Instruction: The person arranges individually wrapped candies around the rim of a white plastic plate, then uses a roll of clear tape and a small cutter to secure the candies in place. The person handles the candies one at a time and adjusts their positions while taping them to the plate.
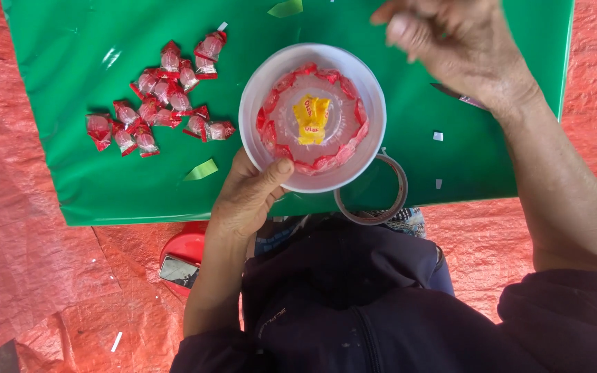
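1. Left hand (247,200) is gripping the near rim of the bowl (257,97), thumb lying over the edge, fingers (279,168) closed on it.
2. Bowl is sitting on the green sheet (70,186), w/ red sweets (326,164) ringing its inside wall & a yellow sweet (311,119) in the middle.
3. Right hand (457,45) is hovering above the sheet, beyond & right of the bowl, fingers loosely curled; can't tell if it's holding anything.
4. Loose pile of sweets (160,103) is lying on the sheet, left of the bowl.
5. Tape roll (399,200) is peeking out just under the bowl's near-right edge.
6. Red tarp (29,276) is lying under the sheet.
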